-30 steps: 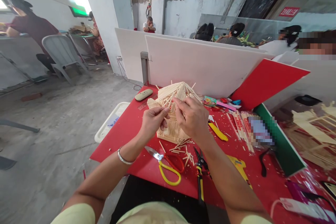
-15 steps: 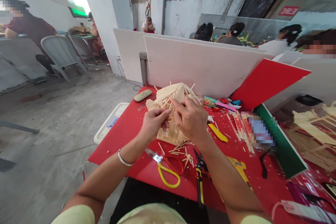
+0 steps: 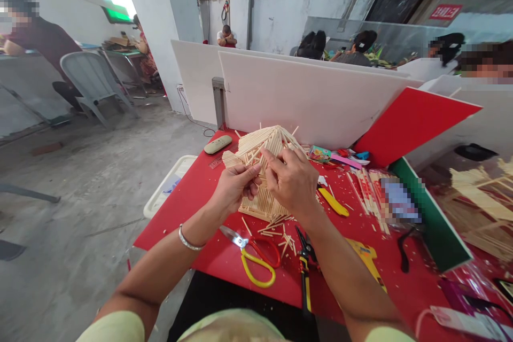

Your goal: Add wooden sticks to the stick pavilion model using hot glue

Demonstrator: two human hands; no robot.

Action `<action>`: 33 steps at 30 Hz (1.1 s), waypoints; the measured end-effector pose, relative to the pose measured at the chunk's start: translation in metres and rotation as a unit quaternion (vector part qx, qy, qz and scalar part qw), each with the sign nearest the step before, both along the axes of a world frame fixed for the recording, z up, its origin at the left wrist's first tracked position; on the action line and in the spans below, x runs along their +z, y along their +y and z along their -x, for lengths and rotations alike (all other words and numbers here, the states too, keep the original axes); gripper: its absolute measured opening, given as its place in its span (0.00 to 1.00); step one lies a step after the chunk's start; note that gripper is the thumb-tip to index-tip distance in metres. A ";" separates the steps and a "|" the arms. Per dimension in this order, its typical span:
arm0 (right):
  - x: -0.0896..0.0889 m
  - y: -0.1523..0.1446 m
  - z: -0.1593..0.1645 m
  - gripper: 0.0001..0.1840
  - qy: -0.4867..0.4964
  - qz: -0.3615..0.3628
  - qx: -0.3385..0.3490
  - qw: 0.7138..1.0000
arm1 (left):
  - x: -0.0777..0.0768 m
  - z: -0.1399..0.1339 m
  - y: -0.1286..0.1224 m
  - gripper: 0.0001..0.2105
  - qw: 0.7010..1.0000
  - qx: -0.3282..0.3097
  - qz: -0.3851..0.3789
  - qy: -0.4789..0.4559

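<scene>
A small house-like model of pale wooden sticks point(image 3: 260, 139), with a peaked roof, stands on the red table. My left hand point(image 3: 236, 187) is in front of it, thumb and fingertips pinched together; whatever is between them is too small to name. Close beside it on the right, my right hand point(image 3: 294, 181) has its fingers curled and the index finger reaching toward the roof sticks. What it grips, if anything, is hidden. Short cut sticks point(image 3: 280, 230) lie scattered below the model. Scissors point(image 3: 252, 259) with red and yellow handles and yellow-black pliers point(image 3: 305, 272) lie nearer me.
To the right lie a yellow-handled cutter point(image 3: 333, 201), a yellow glue gun point(image 3: 366, 259) and bundled sticks point(image 3: 368, 197). An oval case point(image 3: 218, 144) rests at the back left. White boards point(image 3: 304, 96) border the table's back, a green board point(image 3: 433, 219) its right. Other people sit beyond.
Both hands keep nearly the same pose at the model. The view has shifted very slightly; nothing else visibly differs.
</scene>
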State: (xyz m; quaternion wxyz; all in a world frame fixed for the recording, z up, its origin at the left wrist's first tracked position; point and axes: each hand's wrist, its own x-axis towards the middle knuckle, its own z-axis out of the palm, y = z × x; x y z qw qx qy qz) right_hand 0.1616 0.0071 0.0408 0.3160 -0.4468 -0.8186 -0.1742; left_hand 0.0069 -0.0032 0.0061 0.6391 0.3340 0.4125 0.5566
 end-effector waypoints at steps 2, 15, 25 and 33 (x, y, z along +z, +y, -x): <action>-0.001 0.000 0.000 0.23 0.003 -0.001 0.000 1.000 | 0.000 0.000 0.000 0.18 1.000 -0.003 -0.005 -0.003; -0.001 0.000 -0.001 0.23 0.006 0.000 0.006 1.000 | -0.005 0.003 0.001 0.17 0.999 -0.010 -0.036 -0.019; -0.001 0.001 0.000 0.23 0.009 -0.016 0.015 1.000 | -0.004 0.001 0.001 0.18 0.999 -0.001 -0.038 -0.028; -0.013 -0.042 -0.028 0.21 0.146 -0.006 0.053 0.988 | -0.012 0.012 -0.051 0.14 0.996 0.051 -0.048 0.050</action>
